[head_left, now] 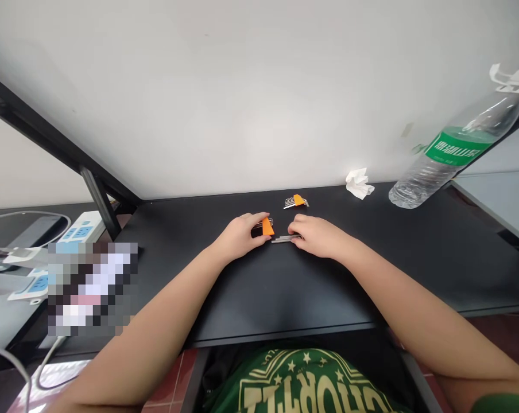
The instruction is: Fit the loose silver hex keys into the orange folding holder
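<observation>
One crumpled tissue (359, 184) lies beyond the right hand (317, 235).

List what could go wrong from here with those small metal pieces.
1. The thin metal rods stick out past the right hand, so they might slide apart or scatter on the black desk.
2. The left hand partly hides the near orange holder, so a piece working loose could go unnoticed.
3. The far orange holder has thin pieces too, so the sets might get mixed.
</observation>
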Demonstrator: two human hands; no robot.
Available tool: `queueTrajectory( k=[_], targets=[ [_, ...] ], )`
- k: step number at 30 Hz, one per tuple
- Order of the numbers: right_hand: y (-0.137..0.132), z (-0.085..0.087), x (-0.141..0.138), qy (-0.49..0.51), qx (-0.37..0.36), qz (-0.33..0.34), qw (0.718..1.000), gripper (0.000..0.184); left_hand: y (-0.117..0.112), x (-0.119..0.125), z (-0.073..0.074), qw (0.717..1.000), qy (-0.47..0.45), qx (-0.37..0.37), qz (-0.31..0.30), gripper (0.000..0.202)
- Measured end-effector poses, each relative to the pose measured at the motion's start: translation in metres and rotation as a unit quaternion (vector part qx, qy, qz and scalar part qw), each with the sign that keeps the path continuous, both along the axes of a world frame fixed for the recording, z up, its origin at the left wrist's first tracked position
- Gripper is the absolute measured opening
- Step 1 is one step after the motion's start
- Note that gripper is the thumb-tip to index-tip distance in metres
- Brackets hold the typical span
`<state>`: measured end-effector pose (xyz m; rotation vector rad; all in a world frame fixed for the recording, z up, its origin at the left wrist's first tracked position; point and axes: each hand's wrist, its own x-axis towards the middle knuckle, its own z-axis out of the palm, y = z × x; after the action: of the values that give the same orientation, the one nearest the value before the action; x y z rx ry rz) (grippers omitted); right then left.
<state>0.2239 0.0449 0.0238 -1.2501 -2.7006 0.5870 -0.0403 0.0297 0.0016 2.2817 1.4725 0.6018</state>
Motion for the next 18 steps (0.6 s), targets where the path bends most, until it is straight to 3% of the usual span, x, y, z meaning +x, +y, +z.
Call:
queueTrajectory(
  k=[2,6,10,15,18],
  targets=[
    [0.003,0.000,-0.002,0.098,-0.047,-0.043,0.993,0.016,-0.003,0.005,0.002,1.000,-0.001,0.011,-0.005,0.058],
    [0.004,-0.002,-0.015,0.255,-0.229,-0.118,0.932,0.039,-0.010,0.018,0.006,0.996,0.029,0.074,-0.043,0.045],
    [0.003,-0.003,-0.021,0.242,-0.263,-0.090,0.930,0.041,-0.016,0.027,0.010,0.986,0.040,0.137,-0.087,0.035],
    [0.003,0.002,-0.014,0.193,-0.265,-0.087,0.941,0.041,-0.018,0.027,0.014,0.984,0.063,0.128,-0.106,0.032],
    [0.006,0.003,-0.011,0.196,-0.312,-0.085,0.926,0.037,-0.018,0.026,0.014,0.984,0.061,0.122,-0.114,0.036]
  ],
)
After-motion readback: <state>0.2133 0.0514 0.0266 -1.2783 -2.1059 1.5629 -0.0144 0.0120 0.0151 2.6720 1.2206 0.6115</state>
